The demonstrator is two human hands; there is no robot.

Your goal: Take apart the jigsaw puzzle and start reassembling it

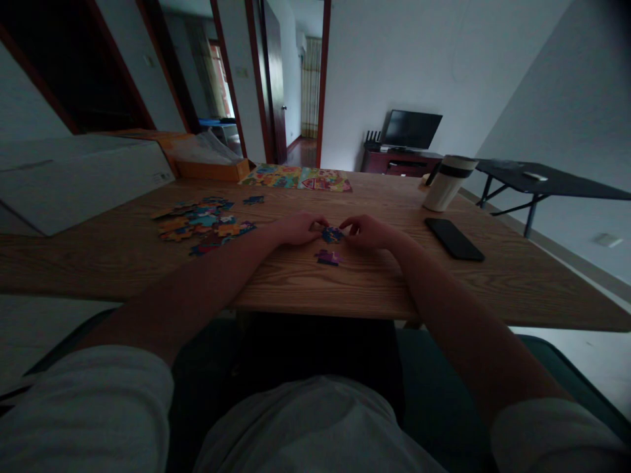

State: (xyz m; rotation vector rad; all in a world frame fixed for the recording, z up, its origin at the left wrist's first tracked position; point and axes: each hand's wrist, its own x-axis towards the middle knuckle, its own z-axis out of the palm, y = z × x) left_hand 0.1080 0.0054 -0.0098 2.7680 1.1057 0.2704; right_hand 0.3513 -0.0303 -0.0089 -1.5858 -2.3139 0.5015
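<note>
Lying between left hand (pixel 300 228) and right hand (pixel 367 232) — blue puzzle piece (pixel 332 235), edges pinched by both, purple piece (pixel 328 256) nearby

On my feed I count one worktop (pixel 374 289) and two hands over it: one left hand (pixel 299 228), one right hand (pixel 366 232). Toward the worktop's front edge I make it two puzzle sections, one dark blue section (pixel 332 235) and one purple section (pixel 327 255). Toward the worktop's left end I see one puzzle pile (pixel 204 220), its pieces overlapping too much for me to number. Also on the worktop I tally one smartphone (pixel 453 238), one travel mug (pixel 446 185), one white carton (pixel 89 167) and one orange box (pixel 211 171). Beyond the worktop: one television (pixel 413 129), one folding table (pixel 566 179).
</note>
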